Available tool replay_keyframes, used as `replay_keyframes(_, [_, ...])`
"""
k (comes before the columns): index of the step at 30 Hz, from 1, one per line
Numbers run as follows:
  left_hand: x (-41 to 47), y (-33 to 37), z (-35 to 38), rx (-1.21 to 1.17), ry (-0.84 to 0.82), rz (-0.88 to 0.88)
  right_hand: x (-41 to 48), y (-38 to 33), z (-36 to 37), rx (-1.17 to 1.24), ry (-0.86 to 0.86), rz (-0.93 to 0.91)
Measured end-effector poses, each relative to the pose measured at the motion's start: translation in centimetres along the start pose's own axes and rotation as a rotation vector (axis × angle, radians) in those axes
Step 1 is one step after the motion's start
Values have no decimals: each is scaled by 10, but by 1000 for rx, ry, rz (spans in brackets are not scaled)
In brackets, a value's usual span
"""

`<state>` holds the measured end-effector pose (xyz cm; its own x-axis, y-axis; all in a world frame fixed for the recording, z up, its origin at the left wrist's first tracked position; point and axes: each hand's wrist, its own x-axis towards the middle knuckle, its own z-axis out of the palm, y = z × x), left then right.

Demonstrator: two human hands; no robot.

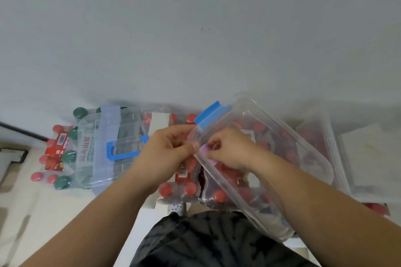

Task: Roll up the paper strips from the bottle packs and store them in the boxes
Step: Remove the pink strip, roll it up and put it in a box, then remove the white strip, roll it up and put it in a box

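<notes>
A clear plastic box (pixel 282 147) with a blue clasp (pixel 209 115) is tilted up in front of me. My left hand (pixel 169 154) grips its near rim, thumb over the edge. My right hand (pixel 230 149) reaches inside the box and pinches a small purple rolled paper strip (pixel 205 149) just behind the rim. Below the box lie shrink-wrapped bottle packs (pixel 182 188) with red caps. One pack carries a pale paper strip (pixel 159 123) across its top.
At left, a second clear box (pixel 102 154) with a blue handle rests on packs of green-capped and red-capped bottles (pixel 54 158). More clear boxes (pixel 338 158) stand at right. A white wall rises behind. My dark shorts (pixel 217 240) fill the bottom.
</notes>
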<state>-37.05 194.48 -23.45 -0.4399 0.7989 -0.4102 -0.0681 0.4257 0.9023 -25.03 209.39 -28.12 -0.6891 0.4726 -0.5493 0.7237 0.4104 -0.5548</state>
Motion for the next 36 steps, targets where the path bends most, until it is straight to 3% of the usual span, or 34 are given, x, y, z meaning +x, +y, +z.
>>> replay_keyframes(9, [16,10,10,27,-23,31,4,13,7,61,158,-1])
replay_keyframes(16, [18,10,7,81,-47,54,6,19,8,135,155,-23])
replay_keyframes(23, [21,12,6,68,-52,52,5,14,-8,-1,105,6])
replay_keyframes(28, [18,7,1,151,-14,89,-19,-14,-46,-137,423,13])
replay_keyframes(31, [16,1,-19,183,5,115,-43,-48,-61,-119,666,-79])
replay_keyframes(33, [14,-5,-40,253,76,132,-53,-82,-55,-46,701,-155])
replay_keyframes(36, [6,-16,-80,375,240,148,-54,-130,-23,55,581,-231])
